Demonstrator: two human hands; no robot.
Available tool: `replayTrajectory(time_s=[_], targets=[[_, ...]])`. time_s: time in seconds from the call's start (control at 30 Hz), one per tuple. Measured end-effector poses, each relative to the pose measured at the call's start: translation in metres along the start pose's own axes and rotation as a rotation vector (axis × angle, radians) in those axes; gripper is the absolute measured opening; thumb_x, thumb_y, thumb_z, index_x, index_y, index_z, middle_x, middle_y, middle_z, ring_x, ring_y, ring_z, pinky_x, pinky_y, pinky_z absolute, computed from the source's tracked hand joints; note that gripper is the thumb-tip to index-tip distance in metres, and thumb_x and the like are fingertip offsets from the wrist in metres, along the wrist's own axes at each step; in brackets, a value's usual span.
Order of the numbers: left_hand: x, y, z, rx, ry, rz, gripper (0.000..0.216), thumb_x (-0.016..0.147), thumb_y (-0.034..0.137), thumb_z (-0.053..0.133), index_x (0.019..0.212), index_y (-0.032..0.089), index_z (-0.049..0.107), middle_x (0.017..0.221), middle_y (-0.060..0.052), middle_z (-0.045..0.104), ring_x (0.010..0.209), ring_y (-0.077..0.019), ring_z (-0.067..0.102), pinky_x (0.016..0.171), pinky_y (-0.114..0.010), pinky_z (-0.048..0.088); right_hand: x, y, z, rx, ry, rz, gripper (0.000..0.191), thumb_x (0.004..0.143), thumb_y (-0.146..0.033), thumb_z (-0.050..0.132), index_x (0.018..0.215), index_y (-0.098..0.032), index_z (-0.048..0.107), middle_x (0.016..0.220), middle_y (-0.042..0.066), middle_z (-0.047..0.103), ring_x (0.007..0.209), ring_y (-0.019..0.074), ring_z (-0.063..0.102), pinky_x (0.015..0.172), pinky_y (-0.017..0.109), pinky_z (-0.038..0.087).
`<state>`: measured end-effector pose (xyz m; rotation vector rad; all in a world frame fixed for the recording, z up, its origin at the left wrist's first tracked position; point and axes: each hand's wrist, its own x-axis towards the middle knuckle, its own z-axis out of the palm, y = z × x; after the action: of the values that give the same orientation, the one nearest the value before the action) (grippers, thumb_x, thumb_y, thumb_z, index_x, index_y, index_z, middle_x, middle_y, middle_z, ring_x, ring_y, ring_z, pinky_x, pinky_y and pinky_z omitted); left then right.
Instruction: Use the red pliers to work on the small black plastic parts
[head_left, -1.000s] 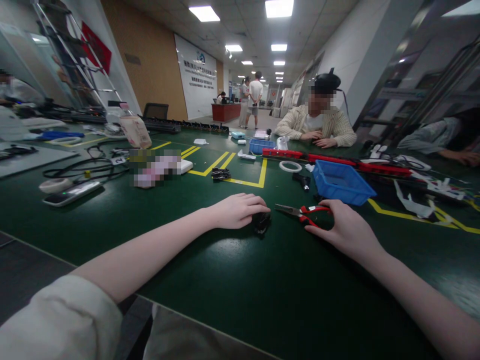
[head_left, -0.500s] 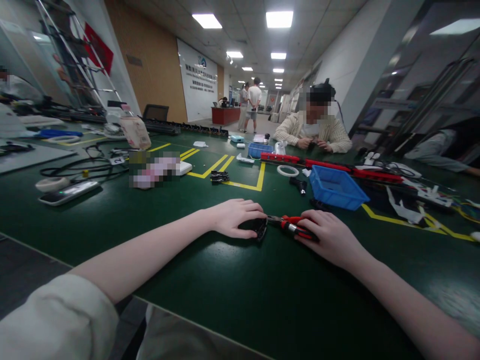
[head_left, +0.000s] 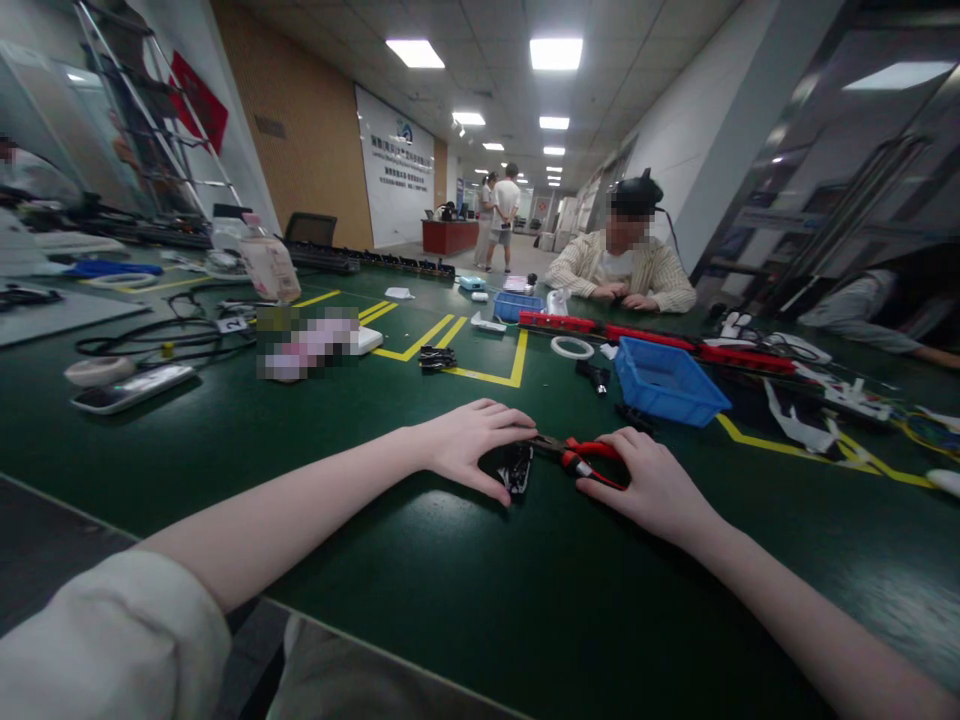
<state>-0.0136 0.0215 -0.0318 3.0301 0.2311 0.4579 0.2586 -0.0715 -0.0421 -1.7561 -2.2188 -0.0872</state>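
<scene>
While the green tabletop [head_left: 420, 570] carried a good many things, the work in hand lay near its front edge and looked underway rather than finished. A blue tray [head_left: 671, 400] stood beyond the right hand [head_left: 649, 485], which was curled around the parted handles of the red pliers [head_left: 576, 463]. The left hand [head_left: 480, 440] was half closed, its fingers and thumb arched about a small black piece [head_left: 518, 472] and holding it against the tabletop. Farther off, a black bundle [head_left: 437, 359] lay beside yellow tape [head_left: 484, 377], touched by neither hand; whether it had been worked on could not be told. The black piece sat between the two hands, with the tips of the pliers at its far end. Fingers partly hid that end, so whether the tips had gripped anything was unclear; the plier work seemed unfinished.
</scene>
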Motion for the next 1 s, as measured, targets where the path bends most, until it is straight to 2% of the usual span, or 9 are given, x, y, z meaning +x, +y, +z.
replayTrajectory(time_s=[0.17, 0.3, 0.43, 0.57, 0.7, 0.83, 1.0], targets=[[0.0, 0.003, -0.002, -0.022, -0.052, -0.048, 0.069, 0.078, 0.059, 0.061, 0.131, 0.017, 0.048, 0.136, -0.011, 0.049, 0.119, -0.0269, 0.05, 0.099, -0.037, 0.038, 0.003, 0.0, -0.002, 0.031, 0.072, 0.11, 0.05, 0.077, -0.058, 0.055, 0.102, -0.016, 0.058, 0.1, 0.014, 0.064, 0.092, 0.0287, 0.06, 0.081, 0.044, 0.048], [0.0, 0.004, -0.003, -0.045, -0.079, -0.084, 0.064, 0.08, 0.058, 0.06, 0.127, 0.016, 0.05, 0.13, -0.01, 0.053, 0.114, -0.0249, 0.052, 0.096, -0.035, 0.039, 0.004, 0.006, -0.005, 0.092, 0.066, 0.196, 0.044, 0.075, -0.061, 0.056, 0.09, -0.02, 0.06, 0.09, 0.011, 0.066, 0.079, 0.0254, 0.064, 0.065, 0.038, 0.052], [0.0, 0.002, -0.002, -0.01, -0.091, -0.107, 0.065, 0.081, 0.055, 0.059, 0.13, 0.014, 0.048, 0.128, -0.012, 0.052, 0.111, -0.0259, 0.053, 0.094, -0.036, 0.04, 0.004, 0.01, -0.005, 0.162, 0.072, 0.212, 0.044, 0.076, -0.059, 0.057, 0.096, -0.021, 0.061, 0.09, 0.008, 0.069, 0.078, 0.0233, 0.066, 0.064, 0.035, 0.054], [-0.001, 0.001, -0.001, 0.0, -0.09, -0.124, 0.065, 0.081, 0.052, 0.058, 0.133, 0.012, 0.046, 0.128, -0.013, 0.051, 0.111, -0.0268, 0.052, 0.094, -0.037, 0.04, 0.0, 0.01, -0.005, 0.223, 0.113, 0.151, 0.041, 0.076, -0.055, 0.059, 0.098, -0.021, 0.061, 0.093, 0.007, 0.069, 0.083, 0.0232, 0.065, 0.07, 0.036, 0.053], [-0.002, 0.001, 0.0, -0.03, -0.076, -0.128, 0.064, 0.081, 0.049, 0.059, 0.132, 0.013, 0.047, 0.128, -0.014, 0.051, 0.112, -0.0273, 0.051, 0.095, -0.038, 0.04, -0.009, 0.014, -0.005, 0.275, 0.163, 0.062, 0.039, 0.076, -0.05, 0.06, 0.1, -0.02, 0.059, 0.091, 0.007, 0.068, 0.074, 0.0215, 0.064, 0.062, 0.035, 0.052], [-0.001, 0.0, 0.002, -0.14, -0.015, -0.162, 0.066, 0.079, 0.046, 0.063, 0.133, 0.014, 0.044, 0.123, -0.012, 0.054, 0.113, -0.0259, 0.051, 0.095, -0.036, 0.039, -0.018, 0.017, -0.004, 0.281, 0.129, -0.069, 0.038, 0.076, -0.043, 0.063, 0.107, -0.021, 0.056, 0.091, 0.005, 0.067, 0.069, 0.0183, 0.061, 0.059, 0.033, 0.05], [0.001, 0.001, 0.004, -0.174, -0.009, -0.181, 0.066, 0.076, 0.043, 0.067, 0.132, 0.017, 0.045, 0.122, -0.011, 0.054, 0.111, -0.0261, 0.051, 0.093, -0.037, 0.039, -0.021, 0.015, -0.004, 0.272, 0.089, -0.153, 0.04, 0.077, -0.039, 0.064, 0.111, -0.022, 0.053, 0.098, 0.006, 0.066, 0.077, 0.0188, 0.063, 0.065, 0.032, 0.052]])
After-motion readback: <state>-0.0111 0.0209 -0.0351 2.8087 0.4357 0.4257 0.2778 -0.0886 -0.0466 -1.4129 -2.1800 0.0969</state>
